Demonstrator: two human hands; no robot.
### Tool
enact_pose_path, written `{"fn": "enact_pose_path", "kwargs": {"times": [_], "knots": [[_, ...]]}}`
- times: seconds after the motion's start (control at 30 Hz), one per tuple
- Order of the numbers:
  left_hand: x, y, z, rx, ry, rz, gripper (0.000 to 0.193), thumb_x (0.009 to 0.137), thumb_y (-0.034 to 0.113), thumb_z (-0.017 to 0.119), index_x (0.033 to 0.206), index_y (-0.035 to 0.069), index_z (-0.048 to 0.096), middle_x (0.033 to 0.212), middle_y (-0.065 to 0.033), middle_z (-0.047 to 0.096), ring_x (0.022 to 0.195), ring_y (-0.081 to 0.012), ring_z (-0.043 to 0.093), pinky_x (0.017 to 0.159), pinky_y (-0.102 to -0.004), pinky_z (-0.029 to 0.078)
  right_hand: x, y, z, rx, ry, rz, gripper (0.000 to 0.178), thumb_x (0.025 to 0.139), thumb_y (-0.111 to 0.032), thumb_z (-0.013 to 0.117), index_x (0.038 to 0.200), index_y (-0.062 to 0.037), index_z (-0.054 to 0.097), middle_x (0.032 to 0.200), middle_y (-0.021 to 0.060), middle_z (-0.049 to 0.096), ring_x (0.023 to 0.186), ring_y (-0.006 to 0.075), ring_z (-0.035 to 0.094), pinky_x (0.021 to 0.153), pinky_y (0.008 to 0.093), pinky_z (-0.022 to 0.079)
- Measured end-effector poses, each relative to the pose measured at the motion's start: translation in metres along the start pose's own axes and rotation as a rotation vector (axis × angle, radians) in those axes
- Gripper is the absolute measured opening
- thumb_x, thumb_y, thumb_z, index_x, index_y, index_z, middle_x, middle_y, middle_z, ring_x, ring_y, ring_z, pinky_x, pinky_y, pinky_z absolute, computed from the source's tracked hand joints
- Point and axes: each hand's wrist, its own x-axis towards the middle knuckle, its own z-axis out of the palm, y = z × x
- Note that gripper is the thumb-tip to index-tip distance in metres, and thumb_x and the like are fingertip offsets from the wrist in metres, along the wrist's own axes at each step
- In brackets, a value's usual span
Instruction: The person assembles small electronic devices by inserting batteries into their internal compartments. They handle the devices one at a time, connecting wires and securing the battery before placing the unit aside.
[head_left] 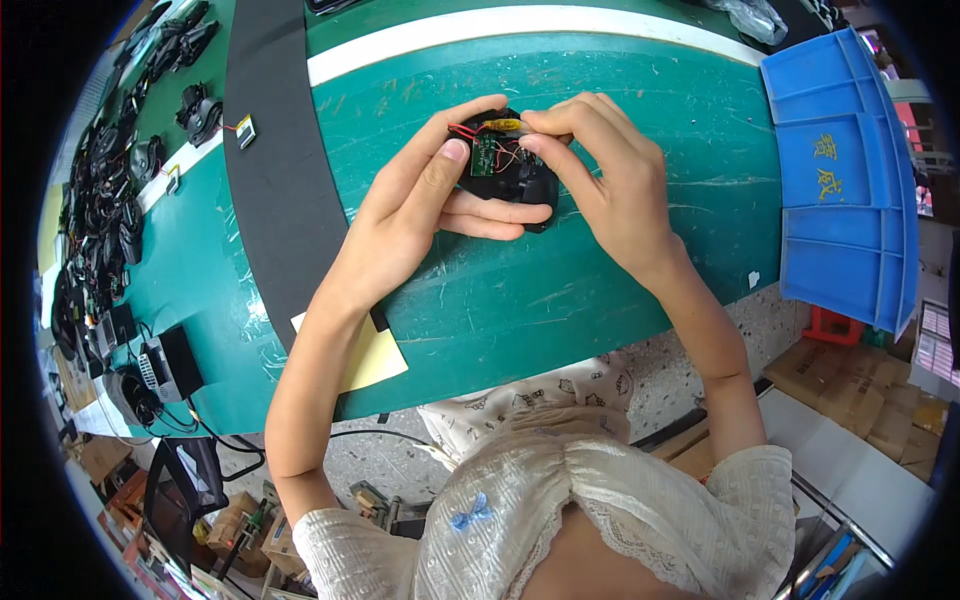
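Above the green table, my left hand (pixel 405 225) is wrapped round a black plastic housing (pixel 537 186), with its thumb on the left edge and fingers beneath. Inside the housing sits a small green circuit board (pixel 484 156), with thin red wires at its upper left and more fine wires to its right. Along the top edge lies a slim part wrapped in yellow tape (pixel 503 125). My right hand (pixel 625 185) pinches the right end of that part between thumb and fingers; the fingertips partly cover it.
A black mat strip (pixel 275 160) crosses the table on the left, with a small battery (pixel 245 131) on it. Several black wired devices (pixel 120 200) line the far left. A blue crate (pixel 835 170) stands at right. Yellow paper (pixel 374 362) lies by my left forearm.
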Motion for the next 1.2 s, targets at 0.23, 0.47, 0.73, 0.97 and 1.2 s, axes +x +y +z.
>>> {"fn": "enact_pose_path", "kwargs": {"times": [0.23, 0.47, 0.73, 0.97, 1.2], "knots": [[0.0, -0.002, -0.003, 0.019, -0.019, 0.025, 0.048, 0.098, 0.029, 0.028, 0.135, -0.001, 0.03, 0.119, -0.018, 0.05, 0.088, -0.0301, 0.065, 0.071, -0.0293, 0.056, 0.001, 0.004, 0.001, 0.038, 0.0, -0.009, 0.01, 0.078, -0.006, 0.064, 0.083, -0.001, 0.058, 0.075, 0.0085, 0.055, 0.07, 0.0245, 0.053, 0.062, 0.0334, 0.043], [0.0, -0.004, -0.003, 0.036, -0.023, 0.028, 0.047, 0.098, 0.029, 0.028, 0.135, -0.001, 0.03, 0.119, -0.0184, 0.05, 0.088, -0.0306, 0.065, 0.071, -0.0301, 0.056, 0.0, 0.01, 0.005, 0.093, -0.016, 0.037, 0.01, 0.079, -0.009, 0.063, 0.083, -0.001, 0.058, 0.075, 0.0087, 0.057, 0.071, 0.0236, 0.055, 0.062, 0.0326, 0.044], [0.001, -0.005, -0.006, 0.016, -0.022, 0.019, 0.046, 0.098, 0.028, 0.029, 0.134, -0.001, 0.031, 0.113, -0.0193, 0.053, 0.087, -0.0302, 0.065, 0.07, -0.0294, 0.056, 0.001, 0.016, 0.008, 0.134, -0.005, -0.019, 0.011, 0.078, -0.008, 0.065, 0.083, -0.0014, 0.058, 0.072, 0.008, 0.054, 0.069, 0.023, 0.051, 0.061, 0.0323, 0.042], [-0.001, -0.001, -0.007, 0.007, -0.032, 0.02, 0.047, 0.097, 0.027, 0.029, 0.134, -0.002, 0.031, 0.117, -0.0195, 0.052, 0.086, -0.0304, 0.066, 0.069, -0.0292, 0.056, -0.002, 0.016, 0.012, 0.115, 0.045, -0.072, 0.01, 0.077, -0.006, 0.066, 0.083, -0.0027, 0.059, 0.072, 0.0067, 0.055, 0.068, 0.0208, 0.05, 0.06, 0.0299, 0.042], [0.001, 0.004, -0.008, -0.037, -0.048, -0.027, 0.047, 0.096, 0.028, 0.031, 0.133, -0.002, 0.032, 0.118, -0.0193, 0.051, 0.084, -0.03, 0.066, 0.066, -0.0281, 0.057, -0.001, 0.026, 0.01, 0.321, 0.042, -0.015, 0.009, 0.078, -0.006, 0.065, 0.085, -0.0029, 0.06, 0.074, 0.0047, 0.058, 0.067, 0.0168, 0.051, 0.063, 0.0281, 0.042]]}}
